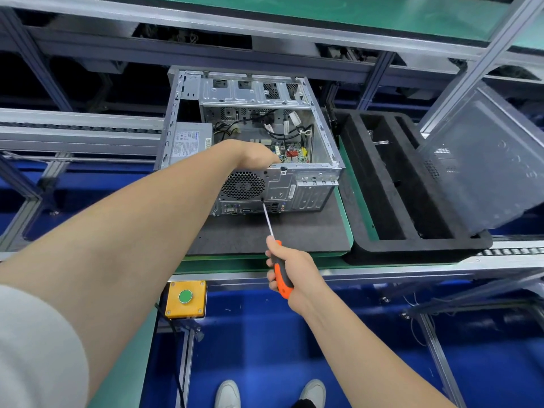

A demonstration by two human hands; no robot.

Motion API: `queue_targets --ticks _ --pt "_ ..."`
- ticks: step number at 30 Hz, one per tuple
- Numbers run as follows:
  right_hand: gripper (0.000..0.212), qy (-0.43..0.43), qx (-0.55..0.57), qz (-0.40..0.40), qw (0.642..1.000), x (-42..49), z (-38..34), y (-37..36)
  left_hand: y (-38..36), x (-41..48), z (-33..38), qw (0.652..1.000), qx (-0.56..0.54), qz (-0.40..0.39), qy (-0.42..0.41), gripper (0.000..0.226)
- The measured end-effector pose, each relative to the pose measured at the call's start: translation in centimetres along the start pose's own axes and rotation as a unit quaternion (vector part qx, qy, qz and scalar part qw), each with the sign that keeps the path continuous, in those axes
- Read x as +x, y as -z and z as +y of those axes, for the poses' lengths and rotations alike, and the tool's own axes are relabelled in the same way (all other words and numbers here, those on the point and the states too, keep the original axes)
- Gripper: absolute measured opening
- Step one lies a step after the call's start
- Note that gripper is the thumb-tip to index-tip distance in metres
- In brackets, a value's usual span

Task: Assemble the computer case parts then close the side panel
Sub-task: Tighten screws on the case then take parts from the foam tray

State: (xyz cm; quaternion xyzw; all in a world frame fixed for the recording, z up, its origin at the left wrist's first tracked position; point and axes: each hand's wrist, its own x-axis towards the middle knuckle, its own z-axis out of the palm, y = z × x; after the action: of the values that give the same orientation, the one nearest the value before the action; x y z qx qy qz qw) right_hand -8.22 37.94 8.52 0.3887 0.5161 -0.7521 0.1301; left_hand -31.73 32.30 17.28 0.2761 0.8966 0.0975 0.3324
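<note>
The left hand (259, 156) reaches over the rear rim of the open computer case (306, 189) on the grey mat, its fingers hidden inside, so I cannot tell what they hold. The right hand (294, 272) is wrapped round the orange screwdriver (278, 260), tip at a screw beside the fan grille (243, 185). Since the shaft meets the screw at a slant, it could slip and strip the head, and the side panel (485, 160), leaning far right, is not yet fitted.

Open computer case (250, 136) lies sideways; side panel (485, 160) leans apart.
</note>
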Motion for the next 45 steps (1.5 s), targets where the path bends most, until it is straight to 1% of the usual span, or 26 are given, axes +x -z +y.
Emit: queue_targets --ticks 1,3,4,6,10,12,14,15,18,20,23,25,27,29,30,31,33,35,36,38,40,41,44,45 --pt "0.038 -0.008 0.017 -0.026 0.999 0.1 0.1 0.1 0.0 0.0 0.1 1.000 0.008 0.000 -0.001 0.053" --pt "0.048 -0.032 0.030 -0.067 0.997 0.1 0.2 0.2 0.0 -0.1 0.1 1.000 0.019 0.001 -0.002 0.053" --pt "0.055 -0.041 0.020 -0.076 0.996 0.1 0.2 0.3 0.0 -0.1 0.1 1.000 0.021 0.001 -0.004 0.053" --pt "0.064 -0.054 -0.009 -0.064 0.996 0.1 0.2 0.3 0.0 0.0 0.1 1.000 0.025 0.002 -0.013 0.051" --pt "0.059 -0.022 -0.048 0.027 0.998 -0.1 0.2 -0.2 -0.1 -0.1 0.0 1.000 0.015 0.008 -0.011 0.052" --pt "0.050 -0.001 -0.033 0.042 0.999 -0.1 0.4 -0.2 0.0 -0.1 0.0 1.000 0.022 0.006 -0.010 0.054" --pt "0.042 0.003 -0.009 0.036 0.999 -0.1 0.3 -0.1 0.0 -0.1 0.1 0.999 0.029 0.008 -0.016 0.052" --pt "0.042 -0.004 -0.002 0.028 1.000 -0.1 0.2 0.0 -0.1 -0.1 0.1 1.000 0.024 0.009 -0.016 0.051" --pt "0.053 -0.041 0.001 0.011 0.999 -0.1 -0.1 0.5 -0.2 -0.1 0.1 1.000 0.013 0.013 -0.019 0.050" --pt "0.056 -0.041 -0.009 0.017 0.999 0.0 -0.3 0.4 -0.2 0.0 0.1 1.000 0.012 0.010 -0.021 0.050" --pt "0.047 -0.007 0.009 0.034 0.999 -0.1 -0.2 0.2 -0.1 0.0 0.2 1.000 0.006 0.016 -0.017 0.049" --pt "0.043 -0.004 0.025 0.015 1.000 -0.1 -0.2 0.4 0.0 -0.2 0.3 1.000 0.003 0.019 -0.015 0.049" --pt "0.048 -0.018 0.018 0.002 1.000 0.0 -0.3 0.7 0.0 -0.3 0.3 1.000 0.009 0.016 -0.014 0.049" --pt "0.058 -0.025 -0.009 0.010 1.000 0.1 -0.6 0.8 0.0 -0.3 0.3 1.000 0.013 0.017 -0.014 0.048" --pt "0.060 -0.015 -0.019 0.014 1.000 0.2 -0.7 0.6 0.0 -0.3 0.3 1.000 0.011 0.018 -0.013 0.048" --pt "0.058 0.001 -0.020 0.015 1.000 0.2 -0.7 0.4 -0.1 -0.3 0.3 1.000 0.012 0.018 -0.013 0.049" --pt "0.048 0.031 -0.010 0.018 0.999 0.3 -0.6 0.1 -0.1 -0.3 0.3 1.000 0.008 0.019 -0.014 0.049" --pt "0.036 0.026 -0.003 0.007 1.000 0.3 -0.6 0.2 -0.1 -0.2 0.2 1.000 -0.004 0.021 -0.012 0.050" --pt "0.034 0.014 -0.004 -0.008 1.000 0.3 -0.6 0.4 -0.1 -0.2 0.2 1.000 -0.005 0.020 -0.012 0.050" --pt "0.043 -0.005 -0.026 -0.023 0.999 0.2 -0.6 0.6 0.0 -0.2 0.2 1.000 -0.002 0.019 -0.011 0.050" --pt "0.054 -0.015 -0.061 -0.009 0.998 0.3 -0.6 0.6 -0.1 -0.2 0.1 1.000 -0.003 0.019 -0.014 0.051" --pt "0.056 -0.015 -0.071 0.002 0.997 0.3 -0.6 0.4 -0.1 -0.1 0.1 1.000 0.002 0.017 -0.017 0.051" --pt "0.057 0.016 -0.075 0.047 0.996 0.3 -0.4 0.2 -0.1 0.1 0.0 1.000 0.008 0.014 -0.016 0.052" --pt "0.054 0.027 -0.073 0.050 0.996 0.3 -0.3 0.3 -0.1 0.2 -0.1 1.000 0.009 0.013 -0.014 0.053"
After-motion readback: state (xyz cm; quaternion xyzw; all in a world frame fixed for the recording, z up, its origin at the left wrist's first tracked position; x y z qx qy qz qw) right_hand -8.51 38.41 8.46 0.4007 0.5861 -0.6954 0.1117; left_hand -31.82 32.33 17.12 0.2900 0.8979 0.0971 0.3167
